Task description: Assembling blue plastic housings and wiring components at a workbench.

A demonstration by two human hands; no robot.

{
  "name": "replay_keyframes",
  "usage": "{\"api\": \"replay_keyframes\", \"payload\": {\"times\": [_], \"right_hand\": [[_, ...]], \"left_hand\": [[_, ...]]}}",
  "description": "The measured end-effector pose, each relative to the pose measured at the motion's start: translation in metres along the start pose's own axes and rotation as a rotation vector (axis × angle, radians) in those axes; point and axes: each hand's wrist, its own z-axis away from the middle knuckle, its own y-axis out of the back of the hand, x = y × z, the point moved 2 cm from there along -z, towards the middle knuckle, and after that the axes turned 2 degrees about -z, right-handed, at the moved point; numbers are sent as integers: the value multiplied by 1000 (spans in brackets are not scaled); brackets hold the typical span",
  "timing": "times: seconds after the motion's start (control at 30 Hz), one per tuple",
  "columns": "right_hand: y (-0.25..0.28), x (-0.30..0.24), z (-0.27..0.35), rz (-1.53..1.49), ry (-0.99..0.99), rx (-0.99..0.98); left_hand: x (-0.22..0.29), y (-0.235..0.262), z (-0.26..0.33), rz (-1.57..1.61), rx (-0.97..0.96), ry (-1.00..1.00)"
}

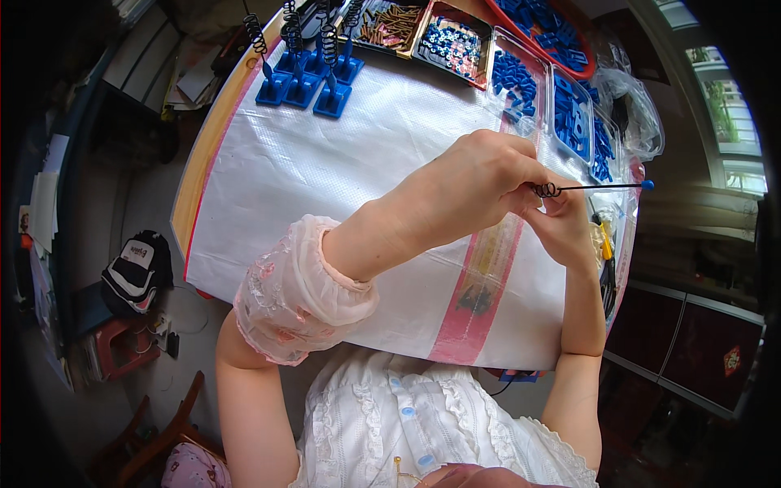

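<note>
Both hands meet over the right part of the table. My left hand (492, 167) is closed, its fingertips pinching at the coiled end of a black spring rod (602, 187). My right hand (561, 224) is closed from below at the same coil, thumb and fingers against it. The straight part of the rod points to the right and ends in a small blue tip (647, 185). Whatever lies between the fingertips inside the coil is hidden. At the far left stand several blue clip bases (332, 99) with upright black springs.
Along the far edge sit a box of brown screws (390, 26), a box of small metal and blue parts (453, 47), clear tubs of blue pieces (514, 81) and a red basin (579, 69). Yellow-handled pliers (606, 242) lie at the right edge. A white woven sheet (325, 179) covers the table.
</note>
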Motion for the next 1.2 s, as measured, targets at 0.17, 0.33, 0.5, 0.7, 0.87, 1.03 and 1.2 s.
{"api": "replay_keyframes", "payload": {"times": [0.17,0.33,0.5,0.7,0.87,1.03,1.2], "right_hand": [[1,-2,1,23,-7,0],[-1,0,0,26,4,1],[0,-2,0,52,5,-13],[-1,-3,1,118,21,16],[-2,-4,0,124,28,17],[0,-4,0,117,30,-4],[1,-3,-1,123,6,-28]], "left_hand": [[0,-1,0,-5,8,-9],[0,0,0,-29,14,-10],[-1,-1,0,-10,13,-9],[0,0,0,-18,18,-16],[0,0,0,-30,15,-18],[0,0,0,-27,8,-18],[-1,0,0,-37,7,-15]]}}
